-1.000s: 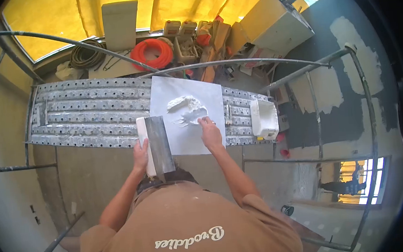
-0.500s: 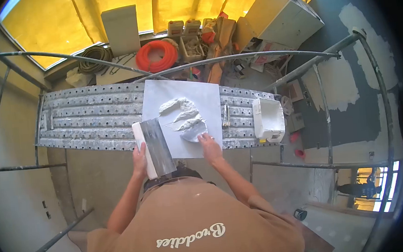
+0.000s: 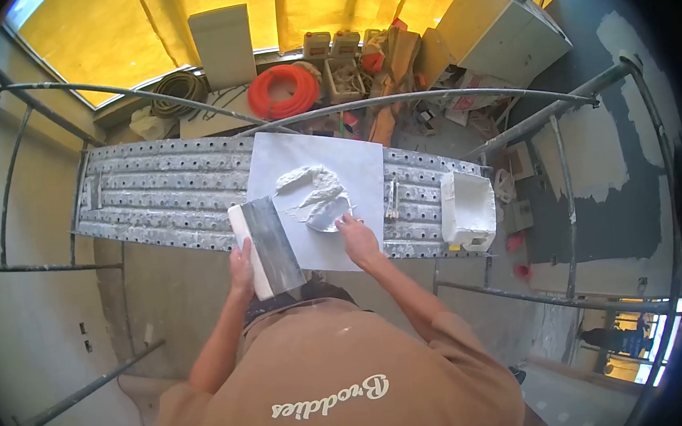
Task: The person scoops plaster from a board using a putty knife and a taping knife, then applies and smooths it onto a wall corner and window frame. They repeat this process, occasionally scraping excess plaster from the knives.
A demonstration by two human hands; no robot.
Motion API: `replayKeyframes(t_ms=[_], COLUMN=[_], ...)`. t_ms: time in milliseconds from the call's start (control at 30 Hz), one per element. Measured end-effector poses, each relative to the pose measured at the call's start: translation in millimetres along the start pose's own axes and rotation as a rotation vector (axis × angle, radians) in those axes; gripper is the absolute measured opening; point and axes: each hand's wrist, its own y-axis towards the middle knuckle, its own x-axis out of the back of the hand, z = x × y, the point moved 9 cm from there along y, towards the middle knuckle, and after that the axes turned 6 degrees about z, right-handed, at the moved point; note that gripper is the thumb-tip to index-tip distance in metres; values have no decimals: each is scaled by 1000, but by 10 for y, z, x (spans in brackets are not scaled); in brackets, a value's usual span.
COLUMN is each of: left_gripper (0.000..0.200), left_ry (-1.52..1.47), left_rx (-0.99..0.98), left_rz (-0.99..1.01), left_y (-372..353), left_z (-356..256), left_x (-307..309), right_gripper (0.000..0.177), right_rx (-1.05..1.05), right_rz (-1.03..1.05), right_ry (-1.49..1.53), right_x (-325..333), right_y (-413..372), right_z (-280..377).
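My left hand (image 3: 241, 270) is wrapped round the pale handle of a wide skimming blade (image 3: 273, 244), its grey metal face tilted beside the near left edge of a white board (image 3: 361, 159). In my right hand (image 3: 359, 242) is a putty knife (image 3: 327, 215), its broad blade lying at the near part of a mound of white filler (image 3: 306, 176) on the board. The knife's handle is mostly hidden by my fingers. The board lies across a perforated metal scaffold plank (image 3: 163, 196).
A white plastic tub (image 3: 469, 212) stands on the plank's right side. Scaffold rails (image 3: 428, 94) run along the far side. Beyond them are an orange hose coil (image 3: 283, 91), a dark hose coil (image 3: 179, 93), jugs (image 3: 317, 45) and a white cabinet (image 3: 503, 32).
The whole view has shifted, so the scene sits further right. The putty knife has moved slightly up and left against the filler. Both hands keep their holds.
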Motion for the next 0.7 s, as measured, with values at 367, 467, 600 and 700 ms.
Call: replayKeyframes(t_ms=[367, 467, 600, 700], left_gripper=[40, 37, 49, 63], left_ry=[-109, -134, 477, 517], left_rx=[52, 77, 19, 161], left_rz=[82, 85, 138, 102], left_y=[558, 694, 849, 1076], left_z=[-295, -499, -682, -748], left_x=[276, 390, 717, 965], right_gripper=[34, 31, 32, 29], right_rx=[-159, -225, -157, -165], right_rz=[-87, 18, -307, -225], right_ry=[50, 31, 97, -82], right_x=[455, 247, 776, -99], right_y=[444, 587, 776, 1174], right_z=[283, 433, 675, 340])
